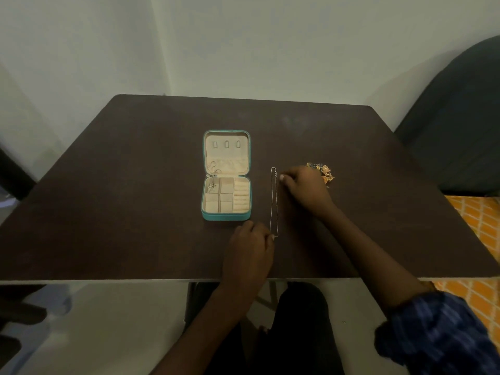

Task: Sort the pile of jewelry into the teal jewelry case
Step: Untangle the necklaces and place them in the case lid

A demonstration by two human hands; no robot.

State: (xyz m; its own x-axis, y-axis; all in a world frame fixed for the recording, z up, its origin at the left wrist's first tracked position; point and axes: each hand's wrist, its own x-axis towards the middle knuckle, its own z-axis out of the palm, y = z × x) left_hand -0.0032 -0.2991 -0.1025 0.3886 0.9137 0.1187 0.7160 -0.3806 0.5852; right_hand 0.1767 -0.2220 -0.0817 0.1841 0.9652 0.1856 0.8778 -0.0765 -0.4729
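A thin silver chain necklace [273, 201] lies stretched in a narrow, long loop on the dark brown worktop [135, 212], and its long axis runs straight away from the person, from the near end to the far end. The chain lies between the two hands. The left hand [250, 249] is at the near end, fingers curled, and its fingertips seem to pinch the chain there. The right hand [304, 186] is at the far end, where the clasp is; its fingers are bent down toward the chain, but whether they already hold it cannot be told.

The open teal jewelry case with cream lining [226, 175] stands just to the left of the chain, beyond the left hand, and its long side is parallel to the chain. One silver piece [213, 180] already lies across its left side. The small pile of gold and coloured jewelry [322, 171] is behind the right hand, on its far right side.

The coming move probably is a short carry to the left, because the case is beside the chain. The left hand is nearer to the case; the right hand would need to cross over.
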